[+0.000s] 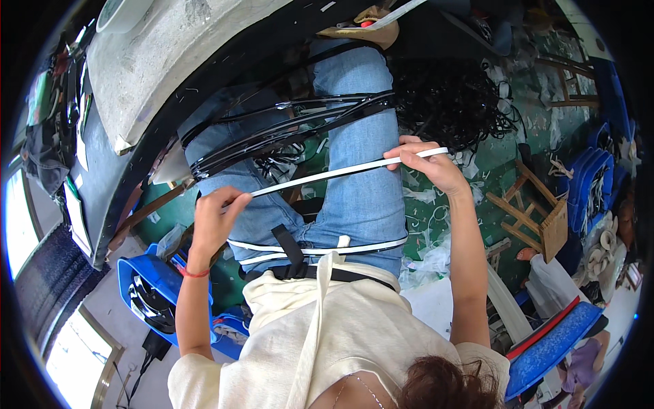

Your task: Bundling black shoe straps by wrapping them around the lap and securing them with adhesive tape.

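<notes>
A narrow white strip with a dark lower edge (320, 176) is stretched taut between my hands, above my thighs. My left hand (219, 210) pinches its left end over one thigh. Higher and farther right, my right hand (430, 163) grips the strip between thumb and fingers, and a short end sticks out past the thumb. Several glossy black strips (272, 140) lie across both legs near the knees. More white strips (327, 249) rest over my lap, by a short black strap (289, 249).
A large tangle of black strips (453, 102) lies on the littered green floor right of my knees. A grey-topped table (163, 54) stands ahead at left. Around me are a blue bin (146, 273), a wooden stool (538, 211) and a blue crate (555, 347).
</notes>
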